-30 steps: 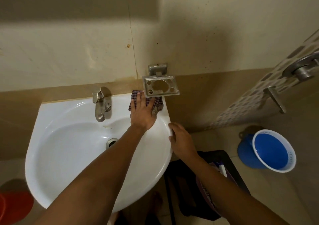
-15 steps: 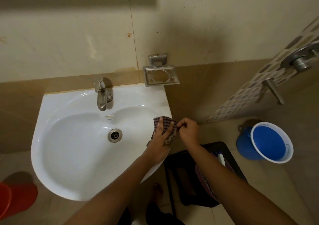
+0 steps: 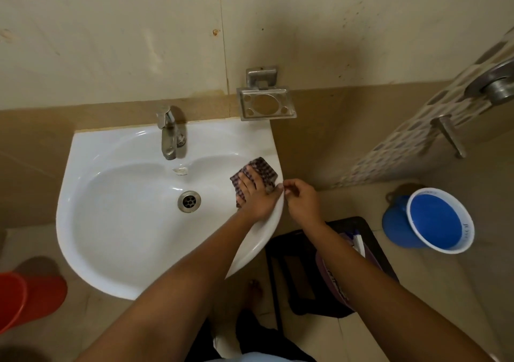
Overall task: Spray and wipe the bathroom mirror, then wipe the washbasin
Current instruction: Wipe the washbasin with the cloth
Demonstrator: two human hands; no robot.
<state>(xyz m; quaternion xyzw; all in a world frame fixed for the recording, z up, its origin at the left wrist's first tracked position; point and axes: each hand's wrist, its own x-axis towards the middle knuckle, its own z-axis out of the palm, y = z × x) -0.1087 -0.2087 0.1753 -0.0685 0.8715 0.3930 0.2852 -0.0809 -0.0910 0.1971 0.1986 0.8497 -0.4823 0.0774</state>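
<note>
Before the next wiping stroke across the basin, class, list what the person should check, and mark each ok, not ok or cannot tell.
1. Cloth under the left hand: ok, fingers lie flat on it at the basin's right side.
2. Right hand clear of the stroke: ok, it hovers at the rim, fingers curled.
3. Basin free of objects: ok, only the drain shows.
4. Tap off: ok, no stream visible.
5. Cloth damp enough: cannot tell.
6. Soap holder clear of the stroke: ok, it sits above the basin's back corner.

Our left hand (image 3: 257, 195) presses the checkered cloth (image 3: 257, 171) flat on the white ceramic washbasin (image 3: 133, 222) rim; our right hand (image 3: 301, 199) pinches beside it.
</note>
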